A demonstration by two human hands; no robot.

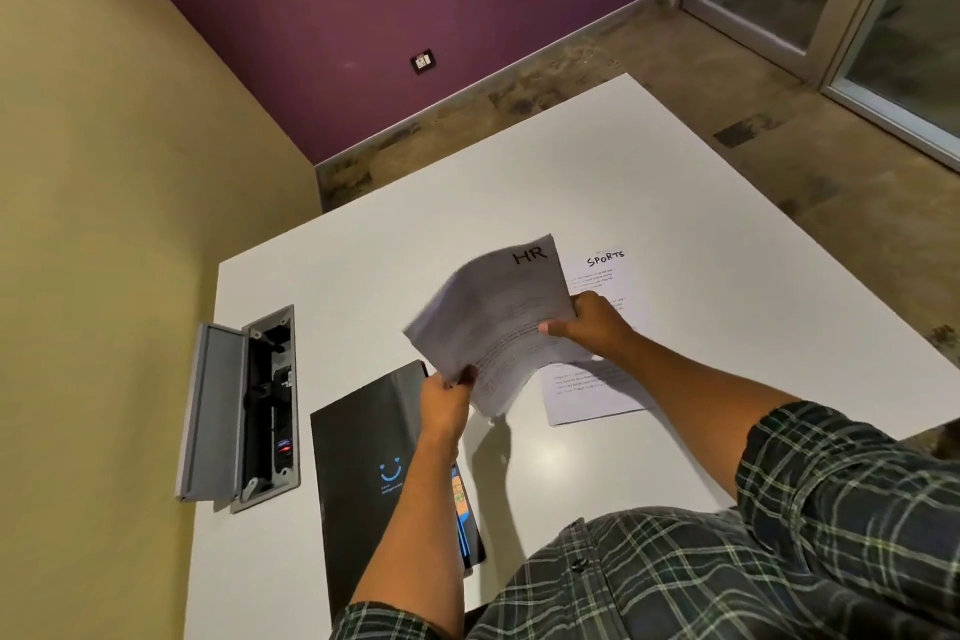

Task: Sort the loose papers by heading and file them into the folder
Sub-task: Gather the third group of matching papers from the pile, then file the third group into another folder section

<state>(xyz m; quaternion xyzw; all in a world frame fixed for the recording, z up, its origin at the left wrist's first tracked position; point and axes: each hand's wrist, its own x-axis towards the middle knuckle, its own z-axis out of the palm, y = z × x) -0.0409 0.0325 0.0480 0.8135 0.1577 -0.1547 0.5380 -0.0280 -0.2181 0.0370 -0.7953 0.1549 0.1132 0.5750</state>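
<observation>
A bundle of white papers (498, 317) headed "HR" hangs in the air above the white table (675, 203), blurred and bent. My left hand (447, 398) pinches its lower left edge. My right hand (592, 325) grips its right edge, thumb on top. Under it on the table lies a sheet headed "SPORTS" (605, 270), partly hidden by the bundle and my right hand. A black folder (363, 463) with a blue smiley lies closed at the left, below my left forearm.
An open grey cable box (244, 411) with its lid raised is set into the table's left side. A yellow wall runs close along the left. The table's far and right edges drop to a stone floor.
</observation>
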